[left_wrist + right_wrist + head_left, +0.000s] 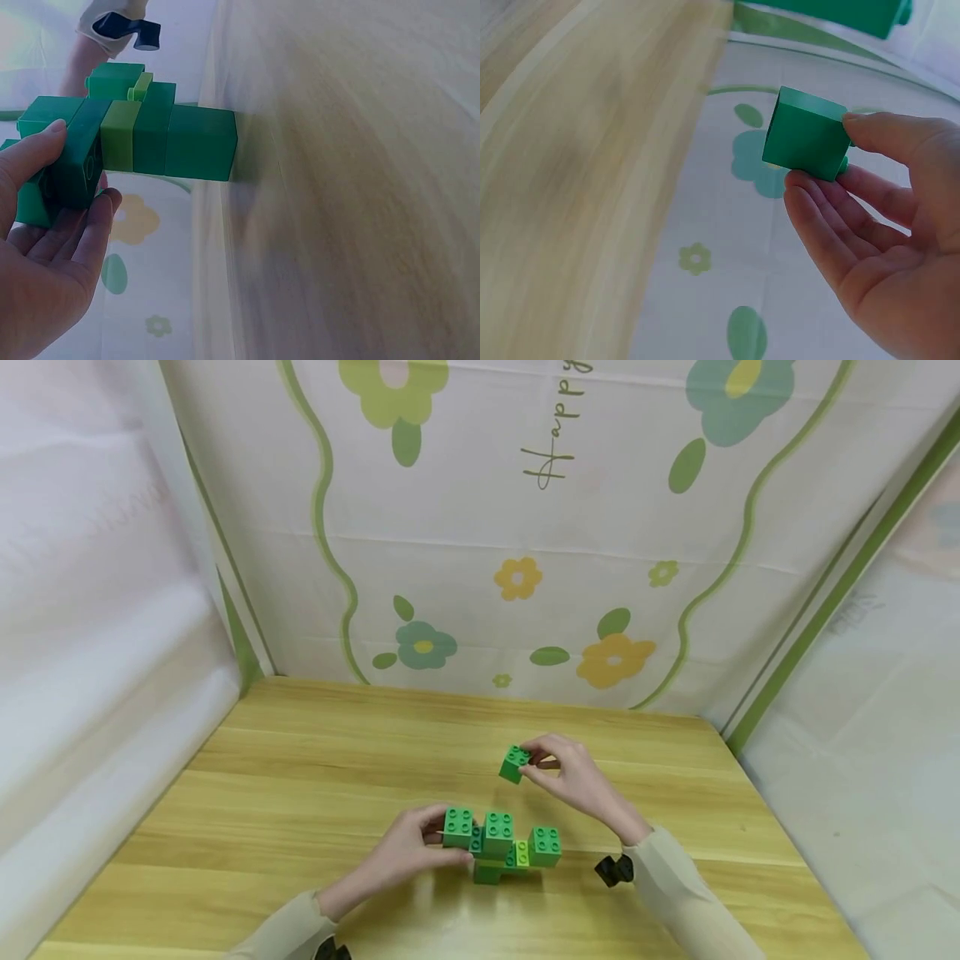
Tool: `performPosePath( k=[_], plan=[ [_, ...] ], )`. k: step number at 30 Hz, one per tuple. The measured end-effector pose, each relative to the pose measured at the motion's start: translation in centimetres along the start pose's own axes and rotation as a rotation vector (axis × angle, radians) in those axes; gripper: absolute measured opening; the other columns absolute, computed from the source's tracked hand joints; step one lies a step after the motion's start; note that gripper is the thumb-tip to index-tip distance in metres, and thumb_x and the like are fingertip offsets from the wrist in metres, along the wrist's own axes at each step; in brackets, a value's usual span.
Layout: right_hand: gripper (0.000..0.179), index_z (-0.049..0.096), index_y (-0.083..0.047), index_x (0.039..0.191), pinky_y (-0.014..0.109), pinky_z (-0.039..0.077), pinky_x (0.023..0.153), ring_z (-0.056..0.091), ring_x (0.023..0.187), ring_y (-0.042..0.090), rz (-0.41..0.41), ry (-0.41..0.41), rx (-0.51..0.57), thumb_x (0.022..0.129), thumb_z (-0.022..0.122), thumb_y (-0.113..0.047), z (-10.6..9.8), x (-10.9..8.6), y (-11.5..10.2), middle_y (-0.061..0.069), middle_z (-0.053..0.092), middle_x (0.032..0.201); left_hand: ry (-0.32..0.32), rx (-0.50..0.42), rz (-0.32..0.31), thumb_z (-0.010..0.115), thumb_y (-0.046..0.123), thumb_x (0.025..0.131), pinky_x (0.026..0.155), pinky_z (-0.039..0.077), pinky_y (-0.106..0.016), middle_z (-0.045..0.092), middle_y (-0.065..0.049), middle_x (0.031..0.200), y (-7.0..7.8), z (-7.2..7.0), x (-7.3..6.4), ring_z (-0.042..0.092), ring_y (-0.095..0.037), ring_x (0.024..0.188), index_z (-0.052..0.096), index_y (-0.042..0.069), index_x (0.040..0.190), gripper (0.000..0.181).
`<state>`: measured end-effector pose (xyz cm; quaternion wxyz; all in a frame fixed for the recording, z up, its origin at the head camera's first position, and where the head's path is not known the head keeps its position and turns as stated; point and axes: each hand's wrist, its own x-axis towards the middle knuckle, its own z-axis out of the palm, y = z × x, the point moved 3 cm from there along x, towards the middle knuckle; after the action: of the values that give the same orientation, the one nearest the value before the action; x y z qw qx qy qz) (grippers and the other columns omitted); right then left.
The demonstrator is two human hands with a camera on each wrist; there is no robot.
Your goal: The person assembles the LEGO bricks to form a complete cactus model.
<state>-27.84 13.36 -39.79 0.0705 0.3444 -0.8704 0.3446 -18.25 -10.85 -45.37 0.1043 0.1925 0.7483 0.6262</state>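
Note:
A structure of green building blocks (498,835), with a lime-green block (522,853) in it, stands near the front of the table. Its raised studs face up in the head view. My left hand (411,843) grips the structure at its left end; in the left wrist view the thumb lies on one side and the fingers curl beneath a block (79,161). Beyond the structure and apart from it, my right hand (572,775) pinches a single square green block (808,135) between thumb and fingers, above the table.
The wooden table (315,777) runs back to a white cloth wall (600,527) printed with flowers. White cloth sides (112,568) stand to the left and right. Black wrist devices (615,870) sit at both sleeves.

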Motion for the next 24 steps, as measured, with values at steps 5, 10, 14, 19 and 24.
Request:
performPosePath(
  k=[5,10,14,19,24],
  plan=[
    [0.028,0.067,-0.007,0.118,0.031,0.062,0.080,0.069,0.092,0.016,-0.029,-0.008,-0.002,0.092,0.071,-0.016,-0.7,-0.4,-1.5,0.006,0.069,0.108,-0.002,0.000,0.008,0.080,0.012,0.081,0.087,0.058,-0.020,0.068,-0.021,0.117,0.0,0.0,0.1,0.070,-0.004,0.095,0.062,-0.001,0.125,0.049],
    [0.029,0.067,-0.006,0.119,0.030,0.062,0.079,0.071,0.092,0.017,-0.076,-0.001,0.019,0.091,0.072,-0.016,-1.3,-1.0,-2.9,0.007,0.070,0.109,-0.007,0.001,0.015,0.080,0.013,0.081,0.087,0.058,-0.020,0.068,-0.021,0.117,0.1,0.0,0.1,0.070,-0.004,0.095,0.062,-0.001,0.125,0.049],
    [0.029,0.067,-0.006,0.118,0.025,0.062,0.078,0.071,0.091,0.016,-0.121,0.009,0.016,0.091,0.072,-0.014,-1.5,-1.3,-3.7,0.006,0.070,0.108,-0.010,-0.005,0.017,0.080,0.013,0.082,0.087,0.058,-0.020,0.068,-0.021,0.118,0.0,0.0,0.1,0.070,-0.004,0.096,0.062,-0.001,0.125,0.049],
    [0.029,0.067,-0.006,0.118,0.024,0.061,0.079,0.071,0.092,0.013,-0.156,0.014,-0.010,0.090,0.072,-0.013,-1.8,-1.7,-4.5,0.004,0.070,0.108,-0.011,-0.005,0.019,0.080,0.014,0.082,0.086,0.059,-0.021,0.069,-0.020,0.117,0.0,0.0,0.1,0.070,-0.005,0.095,0.062,0.000,0.124,0.048],
    [0.028,0.066,-0.008,0.118,0.023,0.061,0.080,0.071,0.093,0.012,-0.192,0.014,0.004,0.091,0.071,-0.011,-2.2,-2.1,-5.4,0.003,0.070,0.110,-0.008,-0.003,0.015,0.080,0.014,0.082,0.086,0.059,-0.021,0.069,-0.020,0.116,0.0,0.0,0.1,0.070,-0.005,0.095,0.062,0.000,0.124,0.048]
  ],
)
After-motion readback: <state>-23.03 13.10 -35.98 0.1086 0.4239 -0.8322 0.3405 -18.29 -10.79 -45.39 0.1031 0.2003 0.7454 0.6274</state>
